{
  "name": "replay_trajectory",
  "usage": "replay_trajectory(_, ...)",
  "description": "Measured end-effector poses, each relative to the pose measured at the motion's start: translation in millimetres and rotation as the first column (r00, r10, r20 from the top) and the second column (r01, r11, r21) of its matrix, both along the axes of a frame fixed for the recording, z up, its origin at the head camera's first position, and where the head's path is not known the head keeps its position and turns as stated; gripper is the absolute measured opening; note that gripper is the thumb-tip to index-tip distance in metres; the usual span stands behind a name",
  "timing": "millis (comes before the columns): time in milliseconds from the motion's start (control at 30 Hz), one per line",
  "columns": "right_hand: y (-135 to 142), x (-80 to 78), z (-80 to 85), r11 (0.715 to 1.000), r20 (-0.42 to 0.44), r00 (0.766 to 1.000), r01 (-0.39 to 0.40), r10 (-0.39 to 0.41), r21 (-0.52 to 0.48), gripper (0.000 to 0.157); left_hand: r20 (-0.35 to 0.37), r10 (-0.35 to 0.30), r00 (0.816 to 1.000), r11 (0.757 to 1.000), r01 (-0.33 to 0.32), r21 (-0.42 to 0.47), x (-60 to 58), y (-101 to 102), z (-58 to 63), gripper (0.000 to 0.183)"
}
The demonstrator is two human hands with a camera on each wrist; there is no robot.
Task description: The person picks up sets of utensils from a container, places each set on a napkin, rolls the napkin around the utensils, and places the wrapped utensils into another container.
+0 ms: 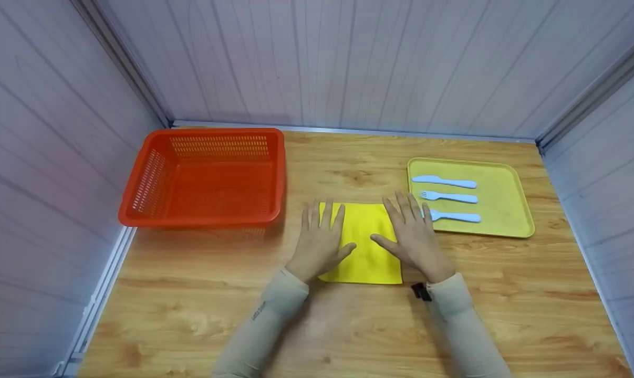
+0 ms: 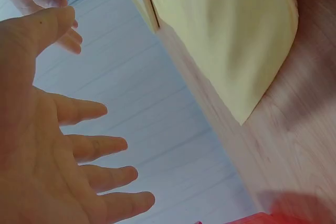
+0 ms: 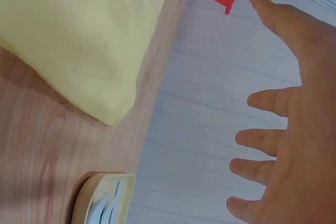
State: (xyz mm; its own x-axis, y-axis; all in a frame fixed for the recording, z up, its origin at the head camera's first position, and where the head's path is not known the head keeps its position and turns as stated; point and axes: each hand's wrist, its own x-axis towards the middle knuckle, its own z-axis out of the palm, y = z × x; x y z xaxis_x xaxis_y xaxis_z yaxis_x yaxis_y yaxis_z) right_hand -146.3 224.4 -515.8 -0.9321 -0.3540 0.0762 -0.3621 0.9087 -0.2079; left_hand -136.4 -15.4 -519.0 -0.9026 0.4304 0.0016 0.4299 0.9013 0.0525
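Observation:
A yellow square cloth (image 1: 366, 262) lies flat on the wooden table between my two hands. Over its left edge is my left hand (image 1: 317, 244), fingers straight and spread, thumb pointing inward. My right hand (image 1: 414, 241) is over the right edge, likewise spread and holding nothing. Both wrist views show each palm, the left palm (image 2: 47, 156) and the right palm (image 3: 304, 150), apart from the fabric. Slight ripples run across the cloth there. The right fingers partly cover the head of a light blue utensil (image 1: 458, 216), whose kind is hidden.
At the back left stands a red plastic basket (image 1: 201, 223) with slotted sides. A yellow tray (image 1: 503, 210) on the right bears a light blue knife (image 1: 445, 181) and fork (image 1: 450, 197) besides the half-covered utensil. Pale panel walls (image 1: 322, 63) enclose the wooden table (image 1: 359, 336).

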Motion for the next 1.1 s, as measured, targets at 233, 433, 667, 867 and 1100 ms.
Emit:
replay_trajectory(233,-2.8,-9.6,-9.1,0.998,-0.051,0.997,-0.060,0.059,-0.013,0.072,-0.024,-0.043,0.999,0.998,0.044,0.034,7.4,0.6,-12.6,0.069)
replay_trajectory(433,-5.3,-20.3,-23.0,0.994,-0.062,0.992,-0.111,0.110,0.000,0.064,-0.103,-0.139,0.985,0.989,0.144,0.036,22.0,3.1,-30.6,0.038)
replay_trajectory(667,-4.9,-30.6,-36.1,0.986,0.030,0.986,-0.164,0.165,-0.014,0.053,-0.098,-0.186,0.978,0.982,0.188,0.002,32.0,6.6,-41.8,0.011)
replay_trajectory(867,-3.2,-37.1,-41.8,0.985,0.176,0.969,-0.174,0.172,-0.006,0.047,-0.110,-0.201,0.973,0.979,0.202,-0.008,34.0,9.0,-46.7,0.009)
replay_trajectory(1100,-3.7,-40.0,-49.1,0.985,0.250,0.953,-0.170,0.169,-0.020,0.043,-0.064,-0.173,0.983,0.985,0.174,0.016,32.5,5.6,-46.5,0.008)
